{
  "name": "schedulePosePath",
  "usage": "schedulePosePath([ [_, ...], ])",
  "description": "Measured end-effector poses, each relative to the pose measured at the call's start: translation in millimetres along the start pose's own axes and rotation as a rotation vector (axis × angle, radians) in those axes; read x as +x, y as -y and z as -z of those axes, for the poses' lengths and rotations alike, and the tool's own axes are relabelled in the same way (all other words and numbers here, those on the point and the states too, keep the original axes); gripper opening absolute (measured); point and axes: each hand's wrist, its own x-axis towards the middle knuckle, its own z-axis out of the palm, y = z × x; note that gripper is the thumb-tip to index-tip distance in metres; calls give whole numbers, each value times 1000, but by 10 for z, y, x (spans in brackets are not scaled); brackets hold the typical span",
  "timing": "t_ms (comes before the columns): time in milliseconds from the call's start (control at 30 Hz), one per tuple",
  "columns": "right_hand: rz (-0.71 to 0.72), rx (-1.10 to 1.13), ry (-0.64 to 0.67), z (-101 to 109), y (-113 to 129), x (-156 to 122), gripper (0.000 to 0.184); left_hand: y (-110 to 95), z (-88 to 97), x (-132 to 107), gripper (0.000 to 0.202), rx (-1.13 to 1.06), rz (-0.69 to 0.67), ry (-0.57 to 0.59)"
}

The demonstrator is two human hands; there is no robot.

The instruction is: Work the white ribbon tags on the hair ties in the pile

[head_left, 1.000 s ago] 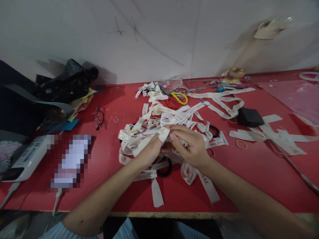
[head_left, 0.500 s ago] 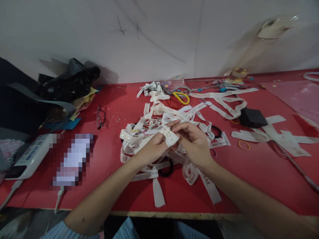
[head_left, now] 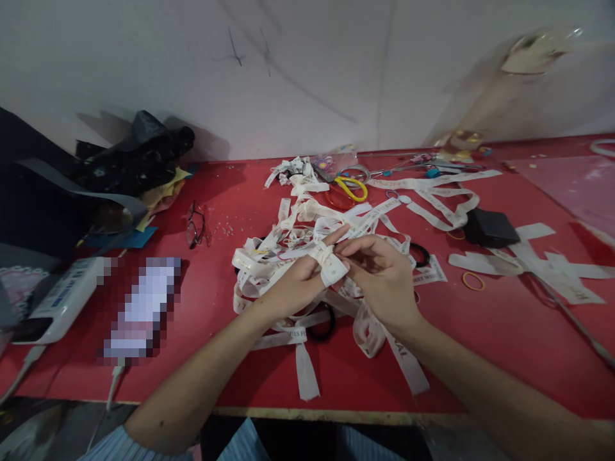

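A folded white ribbon [head_left: 331, 266], shaped like a bow or knot, sits at the thumb of my left hand [head_left: 300, 278], whose fingers are closed on it. My right hand [head_left: 387, 282] meets it from the other side, thumb and fingers drawn together in a pinch. What lies between those right fingertips is hidden. Beneath both hands spreads a tangled heap of printed white ribbon [head_left: 250, 259], with loose ends such as a ribbon tail [head_left: 307, 374] reaching toward the table's front edge. Black hair ties [head_left: 321, 323] lie among the loops.
Behind the heap on the red table [head_left: 230, 378] lie yellow-handled scissors [head_left: 353, 190]. To the right are a black block [head_left: 492, 228] and a rubber band [head_left: 473, 281]. On the left are glasses [head_left: 193, 230], a phone [head_left: 143, 307], a white device [head_left: 65, 301] and a black plastic bag [head_left: 139, 150].
My right hand has shifted slightly to the right and its fingers have drawn a little away from the left hand. A left fingertip now shows more plainly behind the ribbon.
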Motion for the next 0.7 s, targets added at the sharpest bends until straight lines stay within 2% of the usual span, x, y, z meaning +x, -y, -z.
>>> schedulePosePath([
  [233, -194, 294, 93, 28, -96, -3, 26, 91, 2, 8, 65, -362, 160, 31],
  [433, -337, 477, 93, -21, -41, 13, 37, 63, -9, 52, 73, -585, 149, 217],
  [567, -353, 552, 53, -44, -12, -1, 36, 50, -21, 42, 69, -598, 185, 196],
  [700, -354, 556, 91, -37, -35, -15, 35, 27, -29, 5, 70, -473, 186, 137],
])
